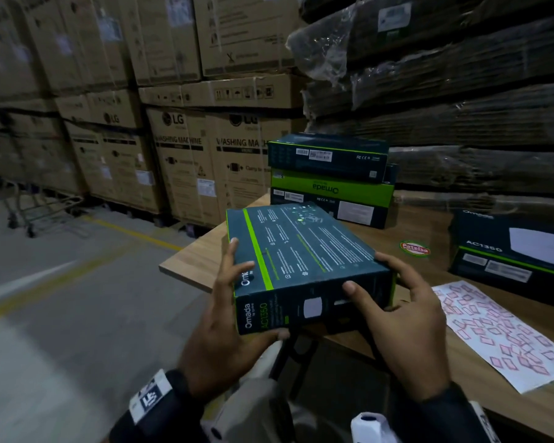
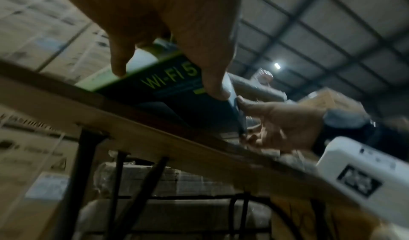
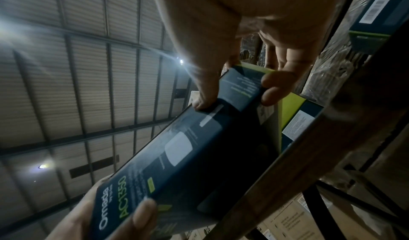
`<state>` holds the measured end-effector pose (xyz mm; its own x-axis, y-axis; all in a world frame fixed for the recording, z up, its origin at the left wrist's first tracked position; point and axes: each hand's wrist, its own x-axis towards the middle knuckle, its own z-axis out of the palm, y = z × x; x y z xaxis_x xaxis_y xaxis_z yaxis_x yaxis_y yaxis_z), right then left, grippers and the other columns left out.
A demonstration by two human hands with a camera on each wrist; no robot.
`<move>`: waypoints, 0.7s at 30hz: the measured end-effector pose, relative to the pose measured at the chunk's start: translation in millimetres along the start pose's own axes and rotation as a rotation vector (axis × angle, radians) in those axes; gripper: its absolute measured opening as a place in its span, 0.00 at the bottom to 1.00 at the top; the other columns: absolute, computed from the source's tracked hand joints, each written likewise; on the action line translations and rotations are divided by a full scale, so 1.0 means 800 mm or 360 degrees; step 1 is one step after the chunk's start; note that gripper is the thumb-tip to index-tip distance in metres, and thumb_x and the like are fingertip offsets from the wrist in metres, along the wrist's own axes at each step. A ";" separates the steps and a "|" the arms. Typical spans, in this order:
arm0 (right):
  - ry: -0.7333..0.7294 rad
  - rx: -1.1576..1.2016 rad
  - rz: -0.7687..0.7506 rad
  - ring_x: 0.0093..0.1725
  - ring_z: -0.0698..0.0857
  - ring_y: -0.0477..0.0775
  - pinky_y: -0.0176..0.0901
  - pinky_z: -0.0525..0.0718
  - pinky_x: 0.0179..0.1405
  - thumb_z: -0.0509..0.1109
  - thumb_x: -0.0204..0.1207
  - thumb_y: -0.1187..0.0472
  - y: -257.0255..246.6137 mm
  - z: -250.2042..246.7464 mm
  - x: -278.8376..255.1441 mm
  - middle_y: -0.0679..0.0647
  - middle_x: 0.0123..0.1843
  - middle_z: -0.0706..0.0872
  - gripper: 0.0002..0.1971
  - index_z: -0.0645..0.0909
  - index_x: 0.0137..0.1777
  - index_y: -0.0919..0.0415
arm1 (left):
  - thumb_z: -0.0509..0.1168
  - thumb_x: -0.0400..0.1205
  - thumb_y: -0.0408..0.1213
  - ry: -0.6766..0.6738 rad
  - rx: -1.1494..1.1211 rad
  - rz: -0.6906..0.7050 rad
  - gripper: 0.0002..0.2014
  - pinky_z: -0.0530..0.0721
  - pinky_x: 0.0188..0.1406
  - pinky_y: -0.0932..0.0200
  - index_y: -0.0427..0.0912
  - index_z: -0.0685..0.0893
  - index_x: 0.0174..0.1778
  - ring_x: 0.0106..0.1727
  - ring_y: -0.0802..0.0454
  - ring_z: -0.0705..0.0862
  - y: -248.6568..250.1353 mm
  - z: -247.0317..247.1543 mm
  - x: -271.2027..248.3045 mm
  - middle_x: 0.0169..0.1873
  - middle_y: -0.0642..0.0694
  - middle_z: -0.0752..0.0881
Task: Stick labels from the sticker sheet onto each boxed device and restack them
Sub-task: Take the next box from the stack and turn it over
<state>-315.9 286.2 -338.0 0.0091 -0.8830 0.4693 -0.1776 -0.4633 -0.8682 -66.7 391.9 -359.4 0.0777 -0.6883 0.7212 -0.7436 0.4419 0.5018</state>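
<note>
Behind the table stand tall brown cartons (image 1: 179,161), from 9 to 12 o'clock in the head view; at least two of them read "LG" and "WASHING MACHINE". At 1 to 3 o'clock are dark bundles wrapped in plastic film (image 1: 445,91). At 9 o'clock, on the grey floor, I see one metal trolley (image 1: 36,212).

My wooden table (image 1: 186,263) carries five dark boxes with green stripes. Three of them make one stack (image 1: 330,180) at 12 o'clock; the middle one shows "Omada" upside down. One more box (image 1: 512,251) lies at 3 o'clock and reads "AC1350".

The fifth box (image 1: 304,260) I hold with both hands, tilted, above the near edge of the table. Its near side reads "Omada" and "AC1350"; the left wrist view shows "WI-FI 5" on another face. My left hand (image 1: 224,330) grips its left corner, fingers on top and thumb below. My right hand (image 1: 400,318) grips the right corner, thumb on the near side and fingers curled round the far edge.

One white sticker sheet (image 1: 499,334) with many red-framed labels lies on the table at 4 o'clock. One round red and green sticker (image 1: 415,249) sits on the wood between the boxes; I cannot read its word for sure.
</note>
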 end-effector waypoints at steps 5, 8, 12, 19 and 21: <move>0.0002 -0.0179 -0.0047 0.52 0.91 0.51 0.49 0.91 0.56 0.89 0.66 0.43 0.008 -0.005 0.000 0.44 0.63 0.89 0.29 0.86 0.68 0.37 | 0.86 0.75 0.52 -0.0089 -0.0141 -0.0123 0.41 0.77 0.85 0.56 0.46 0.70 0.76 0.95 0.57 0.58 -0.017 0.005 0.001 0.96 0.55 0.52; 0.0009 -0.0303 -0.0140 0.37 0.88 0.36 0.22 0.80 0.42 0.90 0.68 0.53 0.006 -0.003 0.001 0.51 0.58 0.87 0.17 0.92 0.56 0.48 | 0.82 0.78 0.58 -0.0136 -0.0061 -0.0158 0.37 0.73 0.88 0.50 0.45 0.72 0.74 0.94 0.60 0.61 -0.035 -0.001 0.010 0.94 0.57 0.60; 0.0026 -0.0461 -0.0174 0.44 0.83 0.45 0.40 0.77 0.47 0.89 0.68 0.49 0.009 -0.002 0.003 0.50 0.51 0.83 0.13 0.92 0.51 0.44 | 0.79 0.75 0.62 -0.0201 -0.0026 -0.0238 0.39 0.74 0.89 0.43 0.47 0.72 0.76 0.93 0.61 0.62 -0.041 -0.006 0.021 0.93 0.60 0.64; -0.0186 -0.0680 -0.0218 0.51 0.82 0.48 0.48 0.82 0.49 0.88 0.67 0.44 0.018 -0.016 0.012 0.45 0.55 0.79 0.25 0.86 0.63 0.38 | 0.90 0.72 0.40 -0.0334 0.0060 -0.0102 0.50 0.67 0.90 0.61 0.45 0.68 0.85 0.94 0.58 0.61 -0.050 -0.012 0.019 0.94 0.56 0.62; -0.0250 -0.0702 -0.0231 0.60 0.83 0.52 0.52 0.85 0.58 0.89 0.66 0.46 0.021 -0.015 0.011 0.47 0.60 0.81 0.30 0.84 0.68 0.39 | 0.88 0.74 0.34 -0.0274 0.0096 -0.0060 0.45 0.70 0.89 0.57 0.43 0.71 0.83 0.93 0.56 0.64 -0.053 -0.012 0.020 0.92 0.54 0.66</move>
<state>-330.5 271.3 -346.5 0.2073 -0.8280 0.5210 -0.5632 -0.5365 -0.6285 -27.6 367.5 -364.1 -0.0046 -0.7943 0.6076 -0.7813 0.3821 0.4936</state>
